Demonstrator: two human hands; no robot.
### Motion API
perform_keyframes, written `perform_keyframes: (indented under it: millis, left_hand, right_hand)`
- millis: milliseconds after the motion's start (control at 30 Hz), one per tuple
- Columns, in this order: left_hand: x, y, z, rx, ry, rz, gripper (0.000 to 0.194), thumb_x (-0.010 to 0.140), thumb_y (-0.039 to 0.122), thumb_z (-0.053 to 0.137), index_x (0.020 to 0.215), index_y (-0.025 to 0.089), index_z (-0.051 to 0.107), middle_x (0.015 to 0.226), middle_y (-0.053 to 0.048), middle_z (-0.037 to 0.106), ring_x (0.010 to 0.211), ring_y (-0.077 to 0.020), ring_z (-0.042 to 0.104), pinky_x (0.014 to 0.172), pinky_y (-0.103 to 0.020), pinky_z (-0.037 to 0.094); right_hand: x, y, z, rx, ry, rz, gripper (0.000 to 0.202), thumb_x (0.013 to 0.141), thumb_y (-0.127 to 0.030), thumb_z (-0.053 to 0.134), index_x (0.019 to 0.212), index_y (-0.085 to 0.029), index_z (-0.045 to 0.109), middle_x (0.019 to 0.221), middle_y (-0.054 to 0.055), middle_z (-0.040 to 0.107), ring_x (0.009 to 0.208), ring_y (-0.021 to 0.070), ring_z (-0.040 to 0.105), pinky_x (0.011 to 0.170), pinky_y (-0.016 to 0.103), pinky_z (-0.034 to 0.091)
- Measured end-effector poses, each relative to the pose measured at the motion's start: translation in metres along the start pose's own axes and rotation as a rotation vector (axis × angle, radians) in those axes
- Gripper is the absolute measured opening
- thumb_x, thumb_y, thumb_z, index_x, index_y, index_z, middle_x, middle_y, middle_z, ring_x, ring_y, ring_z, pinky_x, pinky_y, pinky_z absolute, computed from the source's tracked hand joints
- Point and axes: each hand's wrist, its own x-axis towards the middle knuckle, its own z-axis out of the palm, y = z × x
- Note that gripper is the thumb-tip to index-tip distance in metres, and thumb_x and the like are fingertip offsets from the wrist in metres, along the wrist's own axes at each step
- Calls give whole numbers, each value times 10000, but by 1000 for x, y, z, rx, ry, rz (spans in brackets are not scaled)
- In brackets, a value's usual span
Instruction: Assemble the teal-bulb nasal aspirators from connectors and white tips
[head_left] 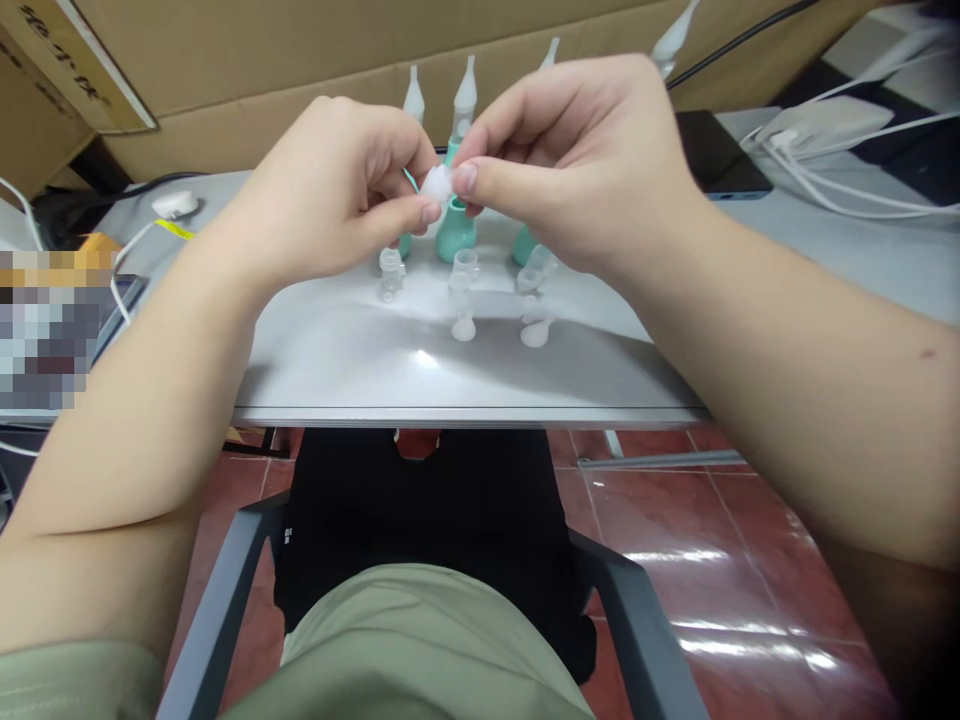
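Note:
My left hand (379, 185) and my right hand (547, 165) meet above the desk. Both pinch a small white silicone nozzle tip (436, 184) between thumb and fingers; its far end is hidden by the fingertips. Just behind and below stand teal squeeze bulbs (456, 235), partly covered by my hands. Tall translucent white nozzles (465, 95) rise behind them. In front lie clear plastic connectors: one on the left (390, 275), one in the middle (463, 275) and one on the right (534, 272). Two white rounded tips, a middle one (463, 328) and a right one (535, 332), rest nearer me.
The grey desk (337, 370) ends at a straight front edge. Cardboard (300, 60) walls its back. A dark phone (716, 155) and a white adapter with cables (821, 130) occupy the right side. A white mouse-like object (175, 205) sits at the left.

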Motion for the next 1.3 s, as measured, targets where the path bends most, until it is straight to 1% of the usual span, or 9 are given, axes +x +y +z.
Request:
perform_keyframes:
  millis: [100,300,500,633,800,900,1000,1167,1300]
  left_hand:
    - [1,-4,1,-54,-4,-2,180,1013,435,880,1101,278,872,1072,-10,1002,875,-239,849,934,-420,642]
    - [4,-11,2,-34,-2,17,337,1016,627,884,1110,304,890,1071,-31,995,841,-253,785,876,-477,617]
    - [4,-7,1,-45,11,76,244,986,559,889,995,315,899,948,-16,954,744,-217,696,779,-472,533]
    - [4,0,0,-23,-7,30,201,1016,482,854,987,287,892,990,-37,955,852,-243,762,848,-480,570]
    - [3,3,-1,-18,23,38,390,952,709,880,839,341,820,899,-54,917,753,-265,708,826,-543,571]
    - [2,4,-2,-17,27,54,312,973,615,889,864,327,837,923,-51,925,764,-260,721,873,-550,589]
    - [0,7,-2,61,18,-14,166,982,471,786,884,341,819,949,-3,929,851,-281,822,915,-515,622]
    - [2,8,2,40,44,38,161,888,485,813,812,352,765,859,-18,894,777,-282,789,861,-493,608]
    - [2,6,4,2,68,16,194,911,472,848,813,322,775,870,-15,902,794,-268,802,837,-467,599]
  right_hand:
    - [-3,-4,5,-22,35,29,249,959,-282,1118,861,-288,890,934,30,861,830,206,723,852,385,674]
    - [1,-2,4,58,-20,16,266,909,-271,1174,867,-303,913,896,21,846,810,191,747,818,354,659]
    - [2,-3,-4,214,-118,117,244,860,-161,1176,859,-240,945,859,15,888,784,135,805,786,243,686]
    - [2,-6,-4,207,-138,142,189,837,-93,1061,845,-240,942,833,25,893,740,151,828,754,242,719]
    - [3,-2,-3,165,-110,126,201,799,-125,1059,811,-282,935,797,36,869,726,197,846,724,290,746]
    - [3,-2,-3,151,-112,113,236,800,-213,1156,817,-280,930,788,43,852,743,214,862,747,312,761]
    - [4,-3,-3,139,-95,133,278,770,-270,1193,790,-282,916,774,42,843,723,203,844,723,302,746]
    - [4,-5,-2,147,-118,153,243,749,-231,1165,771,-296,932,777,32,851,720,195,835,719,297,743]
    - [-1,-13,0,193,-79,177,258,786,-151,1179,800,-239,937,795,20,872,741,146,832,750,222,730]
